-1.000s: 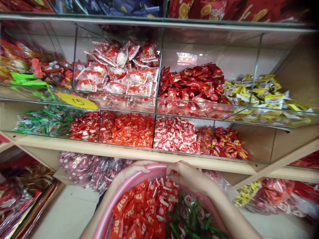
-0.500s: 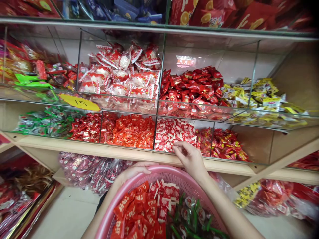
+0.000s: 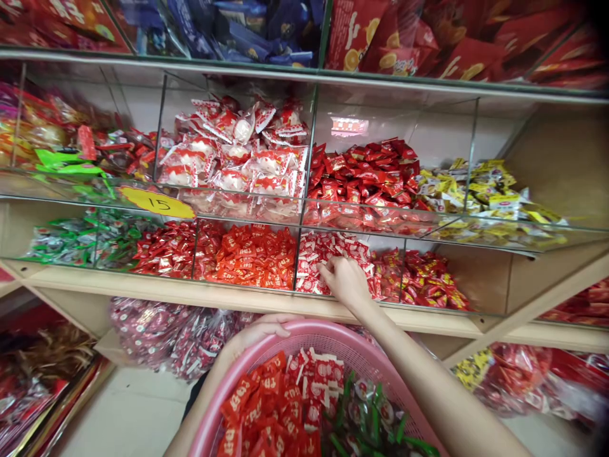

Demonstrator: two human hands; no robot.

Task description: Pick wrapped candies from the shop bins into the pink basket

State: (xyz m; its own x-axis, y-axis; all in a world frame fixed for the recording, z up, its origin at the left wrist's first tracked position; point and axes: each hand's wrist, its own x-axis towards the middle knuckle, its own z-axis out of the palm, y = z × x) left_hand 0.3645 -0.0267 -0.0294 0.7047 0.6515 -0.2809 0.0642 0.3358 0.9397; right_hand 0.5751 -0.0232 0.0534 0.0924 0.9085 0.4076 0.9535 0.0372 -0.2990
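My left hand is closed over the far left rim of a pink plastic basket. In the basket lie orange-red wrapped candies, red-and-white wrapped candies and dark candies with green wrapper ends. My right hand reaches past the basket into a lower shelf bin, over a pile of small red-and-white candies. Its fingers are curled down at the pile; their tips are partly hidden, and I cannot make out what is between them.
Clear dividers part the neighbouring bins of orange-red candies and red-and-yellow candies. A wooden shelf edge runs before them. Above, a glass shelf holds larger wrapped sweets and a yellow price tag. Bagged candies lie below.
My right hand has moved forward and slightly left, from the bin's front edge to over the red-and-white candies, its fingers curling down. My left hand keeps its hold on the basket.
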